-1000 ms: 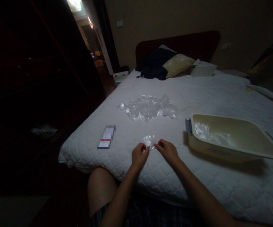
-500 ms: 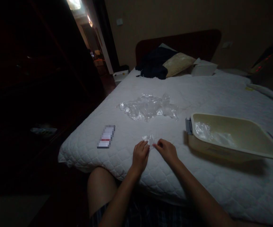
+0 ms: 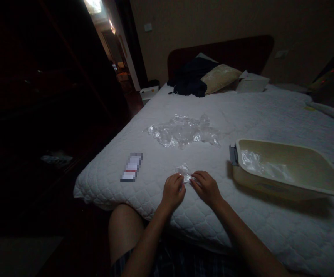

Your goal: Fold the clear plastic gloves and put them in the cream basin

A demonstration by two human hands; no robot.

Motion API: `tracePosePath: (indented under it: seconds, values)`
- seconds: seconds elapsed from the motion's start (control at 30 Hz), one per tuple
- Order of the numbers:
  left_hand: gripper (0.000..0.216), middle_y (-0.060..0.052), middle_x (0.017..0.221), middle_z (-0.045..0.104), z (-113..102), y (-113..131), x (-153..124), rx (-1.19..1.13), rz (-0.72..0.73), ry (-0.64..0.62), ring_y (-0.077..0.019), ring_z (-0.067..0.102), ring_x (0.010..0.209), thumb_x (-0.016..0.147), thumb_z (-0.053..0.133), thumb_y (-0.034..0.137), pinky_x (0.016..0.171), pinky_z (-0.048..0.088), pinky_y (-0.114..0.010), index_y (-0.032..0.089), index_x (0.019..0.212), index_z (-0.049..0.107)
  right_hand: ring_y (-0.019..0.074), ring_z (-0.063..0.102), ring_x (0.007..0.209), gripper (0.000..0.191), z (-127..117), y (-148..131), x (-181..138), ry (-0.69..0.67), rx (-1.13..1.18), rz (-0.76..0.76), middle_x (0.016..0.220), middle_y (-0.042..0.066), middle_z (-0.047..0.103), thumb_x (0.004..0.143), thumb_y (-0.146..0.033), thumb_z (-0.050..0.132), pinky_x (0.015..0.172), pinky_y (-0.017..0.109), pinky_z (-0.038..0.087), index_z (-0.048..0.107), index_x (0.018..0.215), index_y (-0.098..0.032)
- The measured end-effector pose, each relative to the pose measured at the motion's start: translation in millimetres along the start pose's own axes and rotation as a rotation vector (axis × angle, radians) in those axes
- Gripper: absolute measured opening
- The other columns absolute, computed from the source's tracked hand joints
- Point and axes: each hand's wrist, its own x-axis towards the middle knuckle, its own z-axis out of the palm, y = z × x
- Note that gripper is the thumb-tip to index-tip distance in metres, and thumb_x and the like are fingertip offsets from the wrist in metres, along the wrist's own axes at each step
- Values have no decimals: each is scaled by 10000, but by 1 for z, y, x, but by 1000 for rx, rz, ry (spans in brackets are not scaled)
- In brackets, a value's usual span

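Observation:
A small clear plastic bag (image 3: 185, 172) lies on the white quilted bed, between my two hands. My left hand (image 3: 173, 189) pinches its left side, thumb and fingers together. On the other side my right hand (image 3: 205, 186) grips the near right edge between thumb and fingertips. Farther up the bed spreads a pile of crumpled clear plastic bags (image 3: 184, 130). To the right stands a cream plastic bin (image 3: 276, 188) with a grey latch, and more clear plastic lies inside it.
A phone-like flat object (image 3: 131, 167), its screen blurred out, lies left of my hands. Dark clothing (image 3: 190, 79), a beige pillow (image 3: 220, 78) and a white box (image 3: 252, 83) sit by the headboard (image 3: 242, 50). The bed's left edge drops to a dark floor.
My right hand has closed in on the small plastic bag, and its fingers now grip the edge. My left hand stays on the other side. The view has shifted slightly.

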Motion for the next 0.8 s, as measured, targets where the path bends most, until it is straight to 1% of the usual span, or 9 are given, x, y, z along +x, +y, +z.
tracePosePath:
  seconds: [0.07,0.17,0.3,0.37,0.47,0.57,0.63,0.7,0.8]
  values:
    - [293,-95,1049,590,0,-1,0,-8,-9,4,-210,516,1011,745,486,128,879,421,-421,172,1026,559,209,552,907,205,-1,-1,0,-41,-30,-98,950,92,625,821,-293,477,800,364,425,595,949,-185]
    - [266,-96,1045,598,1,-3,0,-26,-11,28,-209,525,1004,778,460,141,872,426,-430,176,1018,569,226,531,999,240,0,-1,1,-57,-62,-173,1030,101,622,815,-278,494,842,400,406,578,1021,-188]
    - [254,-98,1030,603,0,-2,1,-50,-9,70,-200,528,1001,792,448,137,873,428,-415,168,1009,576,238,418,1165,309,1,-1,3,-63,-139,-224,1200,113,539,825,-219,480,900,421,363,520,1129,-176]
    - [248,-98,1017,605,-2,-1,1,-61,-4,77,-198,526,1003,790,451,136,880,424,-407,165,1001,579,232,365,1212,326,1,-1,4,-95,-172,-260,1252,107,495,839,-186,453,923,422,339,496,1162,-176]
    - [239,-97,1006,607,-4,1,0,-93,-3,70,-197,525,1001,790,451,137,887,415,-405,164,988,584,218,350,1226,326,-1,-1,7,-157,-180,-318,1252,90,499,847,-153,431,948,428,308,497,1163,-198]
    - [221,-91,980,616,-5,1,-2,-184,-37,64,-190,533,978,796,446,150,884,411,-402,164,961,592,216,398,1192,306,-2,0,8,-190,-142,-314,1193,82,552,839,-140,440,953,442,295,524,1126,-204]
    - [203,-86,958,624,-4,0,-2,-309,-125,77,-183,550,944,800,451,181,869,421,-388,166,937,600,212,458,1137,279,-3,-2,9,-198,-91,-279,1125,85,596,829,-143,453,955,451,287,547,1086,-202]
    - [213,-88,958,630,-4,-5,-1,-509,-281,112,-180,569,921,797,469,231,855,433,-372,164,961,587,197,535,1031,240,-3,-5,9,-209,-8,-216,1035,83,637,823,-161,461,952,447,290,573,1031,-204]
    - [299,-117,987,630,-7,-15,2,-894,-511,191,-196,585,928,794,474,318,854,434,-381,140,1024,543,176,587,874,200,-5,-12,13,-214,158,-9,924,72,658,832,-232,439,883,388,365,605,936,-192]
